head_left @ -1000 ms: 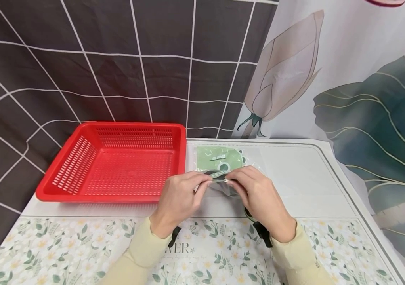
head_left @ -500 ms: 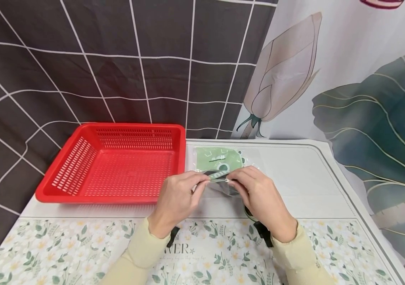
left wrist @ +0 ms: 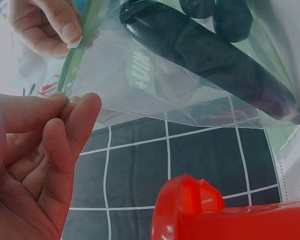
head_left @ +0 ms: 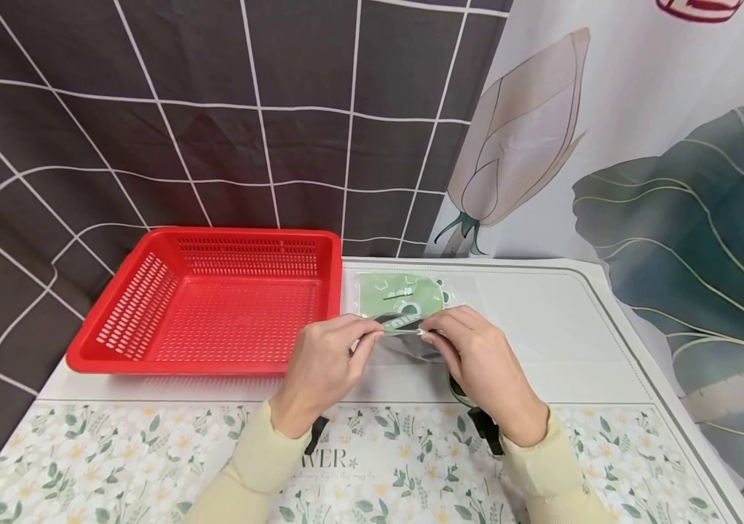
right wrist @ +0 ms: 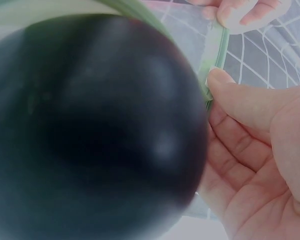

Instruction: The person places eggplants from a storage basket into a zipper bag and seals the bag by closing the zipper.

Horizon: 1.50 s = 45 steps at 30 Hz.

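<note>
A clear zip bag point(head_left: 401, 291) with a green cartoon print lies on the table, its mouth edge raised between both hands. Inside it, the left wrist view shows a long dark eggplant point(left wrist: 205, 57) and smaller dark rounded pieces point(left wrist: 232, 20). My left hand point(head_left: 326, 364) pinches the green zip strip point(left wrist: 67, 75) between thumb and finger. My right hand point(head_left: 480, 360) pinches the same edge farther right, at the white slider point(left wrist: 75, 43). A large, dark, glossy rounded thing point(right wrist: 100, 130), blurred and close, fills much of the right wrist view.
A red plastic basket point(head_left: 241, 364) with slotted walls stands left of the bag, close to my left hand. A flowered cloth point(head_left: 149, 466) covers the front of the table. Behind hang a dark checked curtain point(head_left: 215, 138) and a floral curtain point(head_left: 542, 211).
The gap between my hands along the zip has grown slightly, the left fingertips shifting left and the right ones right. The bag and the basket stay in place.
</note>
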### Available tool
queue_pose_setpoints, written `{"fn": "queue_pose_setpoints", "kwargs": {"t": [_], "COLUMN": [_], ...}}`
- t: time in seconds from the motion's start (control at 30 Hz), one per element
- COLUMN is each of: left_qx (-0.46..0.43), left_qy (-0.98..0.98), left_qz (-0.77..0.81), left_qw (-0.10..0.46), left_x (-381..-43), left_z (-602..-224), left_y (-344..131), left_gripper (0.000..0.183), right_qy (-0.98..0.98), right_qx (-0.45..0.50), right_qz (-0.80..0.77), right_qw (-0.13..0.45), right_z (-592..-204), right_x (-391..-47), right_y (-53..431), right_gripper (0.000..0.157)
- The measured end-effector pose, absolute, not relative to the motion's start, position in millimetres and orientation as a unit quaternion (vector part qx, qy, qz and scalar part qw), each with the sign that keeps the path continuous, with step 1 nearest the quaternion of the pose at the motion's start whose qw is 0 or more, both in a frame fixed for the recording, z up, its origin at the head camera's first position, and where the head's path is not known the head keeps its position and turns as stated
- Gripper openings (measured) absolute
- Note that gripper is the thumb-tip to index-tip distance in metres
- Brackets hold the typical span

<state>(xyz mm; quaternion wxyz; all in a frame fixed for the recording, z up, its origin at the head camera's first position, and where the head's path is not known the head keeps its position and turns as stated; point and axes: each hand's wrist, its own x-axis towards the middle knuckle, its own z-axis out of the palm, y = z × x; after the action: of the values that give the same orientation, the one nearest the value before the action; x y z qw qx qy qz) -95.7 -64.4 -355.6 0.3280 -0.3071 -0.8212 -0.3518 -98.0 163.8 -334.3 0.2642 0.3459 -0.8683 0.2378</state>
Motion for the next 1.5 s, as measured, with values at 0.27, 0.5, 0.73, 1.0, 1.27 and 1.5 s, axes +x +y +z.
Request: {"fn": "queue_pose_setpoints", "kwargs": {"t": [0.27,0.5,0.73,1.0,1.27,1.5], "left_qx": [-0.310,-0.306,-0.307,-0.310,-0.310,-0.304], "left_qy": [-0.820,-0.822,-0.821,-0.816,-0.815,-0.819], "left_qz": [-0.349,-0.342,-0.343,-0.348,-0.350,-0.352], "left_qw": [0.331,0.338,0.338,0.342,0.342,0.337], "left_x": [-97,-97,-98,-99,-99,-99], "left_z": [-355,-354,-354,-353,-352,-350], "left_y": [-66,-66,-67,-68,-69,-71], "left_gripper": [0.010,0.009,0.009,0.010,0.011,0.011], "right_qy": [-0.871,-0.872,-0.875,-0.874,-0.876,-0.878], "right_qx": [0.342,0.341,0.338,0.339,0.336,0.336], "right_qz": [0.238,0.237,0.235,0.234,0.234,0.232], "right_qw": [0.260,0.259,0.256,0.258,0.254,0.251], "right_z": [-334,-333,-332,-332,-330,-329], "right_x": [-98,-99,-99,-99,-99,-99], "right_y": [165,167,170,172,175,178], "right_gripper": [0.011,0.011,0.011,0.011,0.011,0.011]}}
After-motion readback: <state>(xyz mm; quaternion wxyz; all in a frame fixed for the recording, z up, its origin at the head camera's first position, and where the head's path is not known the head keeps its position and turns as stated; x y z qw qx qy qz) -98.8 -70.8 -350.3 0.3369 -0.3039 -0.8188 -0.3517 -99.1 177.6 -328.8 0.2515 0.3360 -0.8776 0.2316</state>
